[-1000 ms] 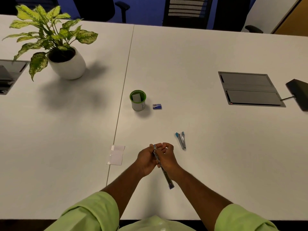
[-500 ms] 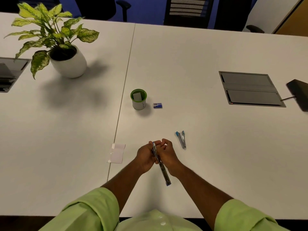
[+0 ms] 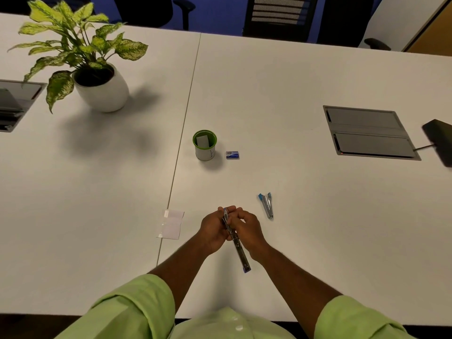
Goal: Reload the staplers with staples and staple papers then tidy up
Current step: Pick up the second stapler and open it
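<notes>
Fingers of my left hand [image 3: 213, 230] and my right hand [image 3: 247, 228] curl around the opened stapler [image 3: 236, 241], gripping it above the white table [image 3: 318, 216], its long arm pointing back toward me. A second, light-blue stapler [image 3: 266, 205] lies just right of my hands. Paper slips [image 3: 171, 224] lie to the left. Farther off stand a green cup [image 3: 205, 145] and the staple box [image 3: 232, 155].

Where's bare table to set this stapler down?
Bare table lies right of the blue stapler, below the floor box lid. Also bare between the paper slips and plant. Crowded: around both hands, the cup and the staple box.
</notes>
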The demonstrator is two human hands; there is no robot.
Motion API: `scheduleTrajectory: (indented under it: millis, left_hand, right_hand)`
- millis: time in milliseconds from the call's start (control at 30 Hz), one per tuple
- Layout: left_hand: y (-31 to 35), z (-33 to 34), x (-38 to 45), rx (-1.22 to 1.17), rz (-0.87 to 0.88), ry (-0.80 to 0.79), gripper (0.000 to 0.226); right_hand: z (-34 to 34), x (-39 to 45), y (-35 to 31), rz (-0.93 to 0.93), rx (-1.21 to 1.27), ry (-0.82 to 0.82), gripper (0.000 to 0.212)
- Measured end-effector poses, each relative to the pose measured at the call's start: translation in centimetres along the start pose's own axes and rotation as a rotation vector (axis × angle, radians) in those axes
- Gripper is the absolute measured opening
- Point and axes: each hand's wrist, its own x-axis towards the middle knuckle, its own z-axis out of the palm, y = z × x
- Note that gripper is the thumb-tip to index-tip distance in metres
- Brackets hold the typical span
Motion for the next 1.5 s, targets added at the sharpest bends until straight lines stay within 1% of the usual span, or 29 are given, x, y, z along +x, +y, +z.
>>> scheduleTrajectory:
  millis: [100,233,400,500,667,733,867,1067,1267,1500]
  left_hand:
    - [0.0,-0.4,0.3,-0.039,-0.002,-0.001,0.042]
    - [0.3,-0.8,0.5,-0.092,0.005,-0.028,0.045]
    - [0.7,-1.2,0.8,-0.129,-0.008,-0.024,0.043]
    - [0.7,-1.2,0.7,-0.123,-0.021,-0.032,0.044]
    - [0.6,-0.8,0.2,-0.074,-0.017,-0.044,0.046]
    - [0.6,-0.5,0.0,-0.060,-0.016,-0.049,0.046]
    - [0.6,-0.2,-0.5,-0.066,-0.026,-0.058,0.045]
    - [0.6,0.2,-0.9,-0.059,-0.024,-0.063,0.047]
    - [0.6,-0.2,-1.1,-0.059,-0.028,-0.050,0.046]
    - [0.2,-0.5,-0.8,-0.035,-0.020,-0.054,0.048]
  right_hand:
    - [0.0,0.1,0.0,0.048,0.049,-0.040,0.017]
    - [-0.1,0.0,0.3,0.107,0.130,-0.088,0.014]
    - [-0.2,0.0,1.6,0.119,0.049,-0.078,0.018]
    - [-0.2,0.3,2.0,0.114,-0.017,-0.050,0.020]
    - [0.2,0.5,1.7,0.082,-0.027,0.038,0.042]
    - [0.4,0.7,1.5,0.085,-0.035,0.061,0.039]
    - [0.8,1.3,1.0,0.118,-0.060,0.101,0.048]
    - [1.3,1.4,0.6,0.089,-0.129,0.190,0.047]
    - [1.2,1.1,0.9,0.079,-0.064,0.153,0.047]
    - [0.8,0.6,1.7,0.086,-0.051,0.108,0.040]
